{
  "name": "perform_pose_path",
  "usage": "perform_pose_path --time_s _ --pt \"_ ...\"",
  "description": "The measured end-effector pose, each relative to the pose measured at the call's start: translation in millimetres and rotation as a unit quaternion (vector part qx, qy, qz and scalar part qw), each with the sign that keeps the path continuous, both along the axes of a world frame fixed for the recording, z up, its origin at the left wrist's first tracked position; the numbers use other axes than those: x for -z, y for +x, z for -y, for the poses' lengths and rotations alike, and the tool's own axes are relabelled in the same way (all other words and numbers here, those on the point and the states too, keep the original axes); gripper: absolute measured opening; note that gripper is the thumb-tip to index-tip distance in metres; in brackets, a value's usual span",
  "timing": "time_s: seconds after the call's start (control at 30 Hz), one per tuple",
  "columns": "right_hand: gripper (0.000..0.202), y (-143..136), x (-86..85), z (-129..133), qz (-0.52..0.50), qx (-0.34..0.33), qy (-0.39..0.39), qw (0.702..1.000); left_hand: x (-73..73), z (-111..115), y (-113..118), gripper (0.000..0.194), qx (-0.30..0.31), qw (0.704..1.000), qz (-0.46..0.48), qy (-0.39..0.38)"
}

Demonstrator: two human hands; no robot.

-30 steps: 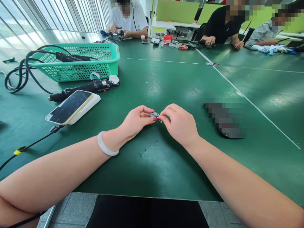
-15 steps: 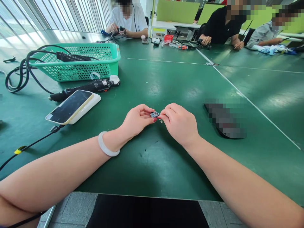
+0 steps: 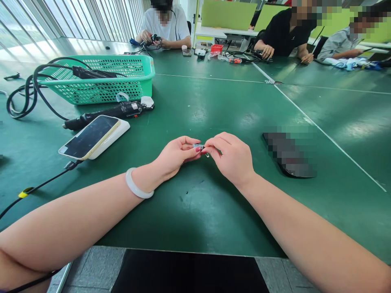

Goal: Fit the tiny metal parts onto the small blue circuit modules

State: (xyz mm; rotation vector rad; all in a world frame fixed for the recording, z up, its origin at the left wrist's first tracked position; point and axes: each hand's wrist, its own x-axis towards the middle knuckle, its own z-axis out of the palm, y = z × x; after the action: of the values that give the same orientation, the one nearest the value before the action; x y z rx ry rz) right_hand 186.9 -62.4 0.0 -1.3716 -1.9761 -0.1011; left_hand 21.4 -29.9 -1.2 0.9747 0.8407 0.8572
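Observation:
Above the table's near middle, my left hand [image 3: 175, 156] pinches a small circuit board [image 3: 198, 146] between thumb and fingers. The board is tilted so that only a thin part of its face shows. My right hand [image 3: 231, 158] meets it from the right, thumb and forefinger closed at the board's edge. A tiny pale strip with a loop-like end [image 3: 207, 155] sticks out below those right fingertips. How the strip joins the board is hidden by the fingers.
To the left lie a phone [image 3: 91, 136] on a white block, a black electric screwdriver [image 3: 106, 114] and a green basket [image 3: 122, 87] with cables. A blurred dark flat object [image 3: 288, 156] lies right. Several people sit across the table [image 3: 195, 211].
The board has tipped from showing its component face to nearly edge-on. My left thumb has shifted slightly up and right over it. My right hand has barely moved.

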Motion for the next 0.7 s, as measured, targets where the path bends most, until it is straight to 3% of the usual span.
perform_pose_path --time_s 0.13,0.33,0.43,0.57,0.7 --pt "0.01 6.5 3.7 -5.1 -0.089 0.008 -0.048 0.995 -2.6 -0.1 0.0 0.011 -0.027 0.999 0.027 -0.028" --pt "0.012 10.3 13.6 -12.5 0.0 0.037 -0.18 0.983 0.6 -1.7 0.3 0.017 -0.047 0.998 0.016 -0.027" --pt "0.012 9.3 14.8 -14.2 0.025 0.027 -0.193 0.98 2.4 -2.6 0.1 0.017 -0.041 0.999 0.014 -0.021" --pt "0.028 11.6 12.2 -14.5 0.037 0.016 -0.209 0.977 2.8 -2.6 0.1 0.018 -0.033 0.999 0.003 -0.018" --pt "0.017 9.9 9.1 -13.1 0.04 0.035 -0.202 0.978 3.4 -1.6 0.7 0.022 -0.025 1.0 -0.013 -0.008"
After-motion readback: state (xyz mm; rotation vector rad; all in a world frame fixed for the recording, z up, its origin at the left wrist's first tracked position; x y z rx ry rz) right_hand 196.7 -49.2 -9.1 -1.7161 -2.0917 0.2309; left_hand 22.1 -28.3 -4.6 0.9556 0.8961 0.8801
